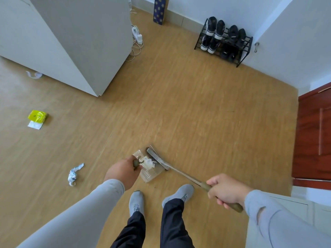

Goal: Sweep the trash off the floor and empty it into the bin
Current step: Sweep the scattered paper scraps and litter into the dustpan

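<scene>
The left hand (123,171) curls its fingers around the dustpan (149,166) handle, which is mostly hidden. The right hand (226,189) grips the broom (162,161) handle. One white crumpled paper (149,162) lies in the dustpan. Three trash pieces remain on the floor (197,113): yellow packet (37,116), crumpled wrapper (74,173), white scrap (34,75).

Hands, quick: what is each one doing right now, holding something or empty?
Left hand: fingers curled round the dustpan handle.
Right hand: fingers curled round the broom handle.
</scene>
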Demonstrator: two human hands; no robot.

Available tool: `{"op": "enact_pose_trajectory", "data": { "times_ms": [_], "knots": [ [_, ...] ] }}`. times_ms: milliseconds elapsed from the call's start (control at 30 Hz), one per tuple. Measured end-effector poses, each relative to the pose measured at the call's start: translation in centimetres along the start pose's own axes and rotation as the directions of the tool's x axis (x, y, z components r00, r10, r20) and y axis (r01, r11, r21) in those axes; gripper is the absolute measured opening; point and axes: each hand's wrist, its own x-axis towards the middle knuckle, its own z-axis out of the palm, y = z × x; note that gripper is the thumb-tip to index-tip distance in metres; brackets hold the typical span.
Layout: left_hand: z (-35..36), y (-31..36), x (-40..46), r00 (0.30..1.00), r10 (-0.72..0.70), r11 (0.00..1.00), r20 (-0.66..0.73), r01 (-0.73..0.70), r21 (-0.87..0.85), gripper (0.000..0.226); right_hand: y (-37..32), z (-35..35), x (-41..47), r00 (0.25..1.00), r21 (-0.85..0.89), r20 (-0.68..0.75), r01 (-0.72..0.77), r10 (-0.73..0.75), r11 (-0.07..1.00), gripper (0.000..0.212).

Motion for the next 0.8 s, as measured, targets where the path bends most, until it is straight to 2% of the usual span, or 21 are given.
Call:
{"op": "enact_pose_trajectory", "data": {
  "times_ms": [100, 233, 300, 400, 633, 800],
  "knots": [
    [-0.3, 0.0, 0.0, 1.0, -0.001, 1.0, 0.006, 0.001, -0.024, 0.029, 1.2, -1.4, -1.2, 0.999, 0.021, -0.029, 0.016, -0.015, 1.0, 0.063],
    [-0.6, 0.2, 0.1, 0.998, -0.003, 0.999, 0.061, 0.006, -0.05, 0.031, 0.9, 0.3, -1.6, 0.996, 0.044, -0.086, 0.016, -0.012, 0.999, 0.066],
    [-0.8, 0.7, 0.1, 0.994, 0.02, 0.998, 0.105, -0.013, -0.065, 0.032, 1.4, 0.8, -1.7, 0.992, 0.096, -0.126, 0.006, 0.006, 0.995, 0.066],
    [-1.0, 2.1, -0.1, 0.992, 0.083, 0.995, 0.095, -0.077, -0.063, 0.031, 3.4, 1.0, -2.1, 0.981, 0.194, -0.182, -0.026, 0.062, 0.981, 0.065],
    [-0.4, 6.7, -0.2, 0.974, 0.183, 0.983, 0.132, -0.184, -0.006, 0.028, 7.6, -1.3, -0.3, 0.943, 0.37, -0.273, -0.081, 0.191, 0.926, 0.048],
    [0.8, 10.1, 2.0, 0.965, 0.192, 0.978, 0.181, -0.204, 0.05, 0.031, 8.6, -2.8, 5.6, 0.929, 0.353, -0.276, -0.141, 0.247, 0.925, 0.031]
  ]
}}
